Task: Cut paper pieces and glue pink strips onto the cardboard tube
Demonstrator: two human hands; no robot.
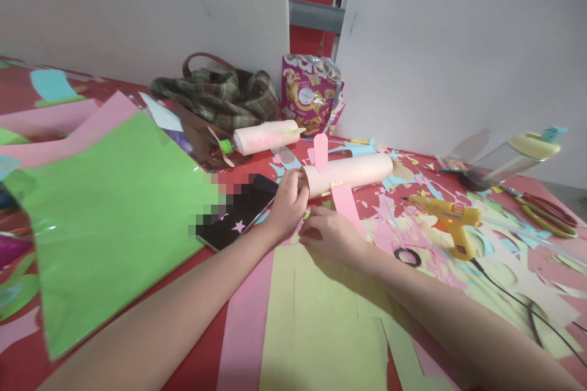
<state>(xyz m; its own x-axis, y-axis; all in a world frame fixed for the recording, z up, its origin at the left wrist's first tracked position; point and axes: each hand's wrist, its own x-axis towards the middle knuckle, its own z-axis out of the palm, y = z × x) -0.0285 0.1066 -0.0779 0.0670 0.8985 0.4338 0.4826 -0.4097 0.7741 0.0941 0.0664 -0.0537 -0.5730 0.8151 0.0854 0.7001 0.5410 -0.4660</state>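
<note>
The paper roll is lying on its side on the red table, in the middle of the view, among many small paper cuttings. It is pale peach in colour, and a pink paper piece is standing up from its top. Another pink strip is hanging down from its near side and is reaching the table.

The left hand is holding the left end of the roll, with the fingers curled closed around the open end. The right hand is resting on the table just in front of the roll, near the lower pink strip. Its fingers are bent down and pressing on the paper there, but I cannot tell if they are gripping something.

Under both forearms, sheets of yellow paper and a long pink sheet are lying flat. A big green sheet is lying at the left, and a black tablet is lying beside it, close to the left hand.

At the right of the roll, a yellow glue gun is standing on the cuttings, with its black cable going toward the near edge. Farther right, scissors and a clear bottle are lying. Behind the roll, a second paper tube, a checked bag and a purple snack bag are resting near the white wall.
</note>
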